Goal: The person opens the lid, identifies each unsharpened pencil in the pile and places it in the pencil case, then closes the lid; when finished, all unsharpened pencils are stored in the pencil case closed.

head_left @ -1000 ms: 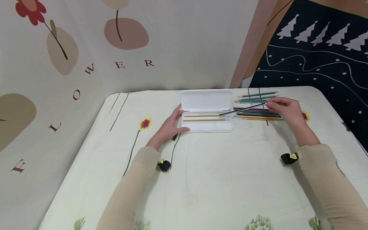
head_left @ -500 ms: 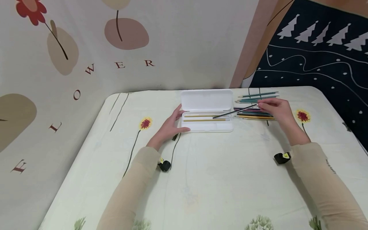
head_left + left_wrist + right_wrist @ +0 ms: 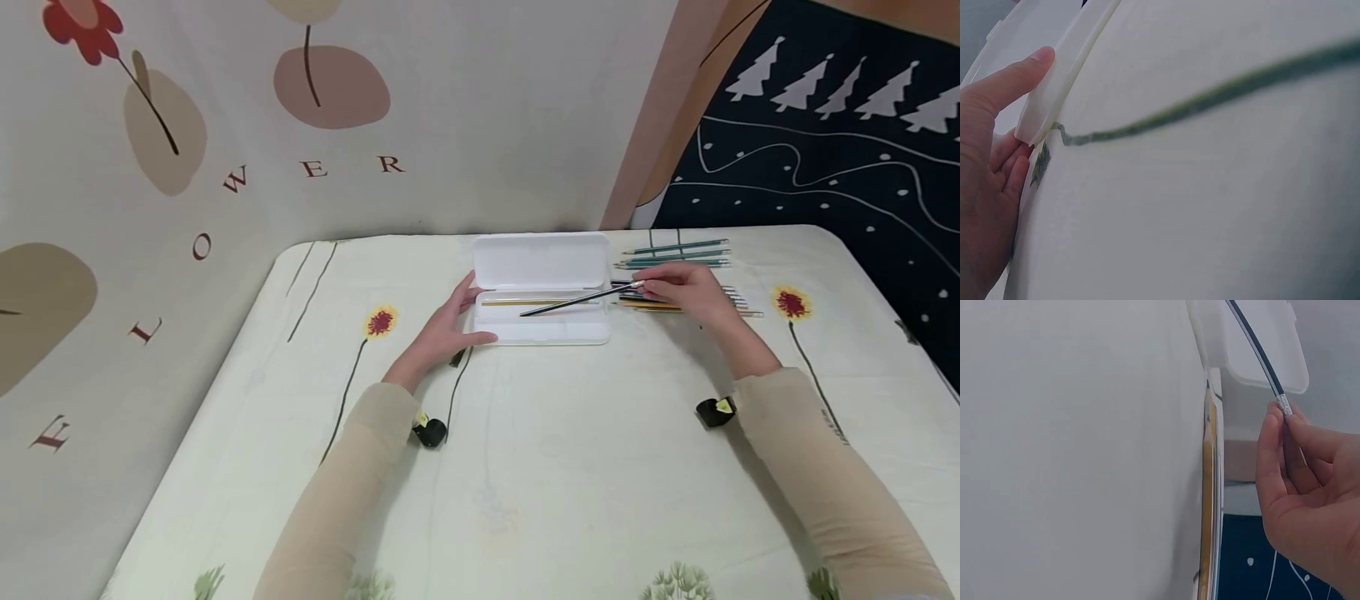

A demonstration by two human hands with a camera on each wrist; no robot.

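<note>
A white pencil case [image 3: 540, 335] lies with its lid [image 3: 540, 262] raised at the back of the table. My left hand [image 3: 442, 329] holds the case's left end, thumb [image 3: 1032, 69] on the front wall and fingers round the end. Between thumb and fingertips, my right hand [image 3: 693, 292] pinches a dark striped pencil [image 3: 573, 303] by its silver end. The pencil slants over the case, its far tip low above the tray. A yellow pencil [image 3: 502, 303] lies inside along the back. In the right wrist view, the held pencil [image 3: 1257, 347] points away from the hand.
Beside the case on the right lie several teal pencils [image 3: 675, 263] and, partly under my right hand, a row of dark and yellow pencils [image 3: 652, 307]. A patterned curtain [image 3: 487, 125] hangs behind the table. Each wrist carries a black camera [image 3: 430, 432].
My right hand has moved left, carrying the dark pencil farther over the case. The front yellow strip in the case no longer shows. My left hand stays in place.
</note>
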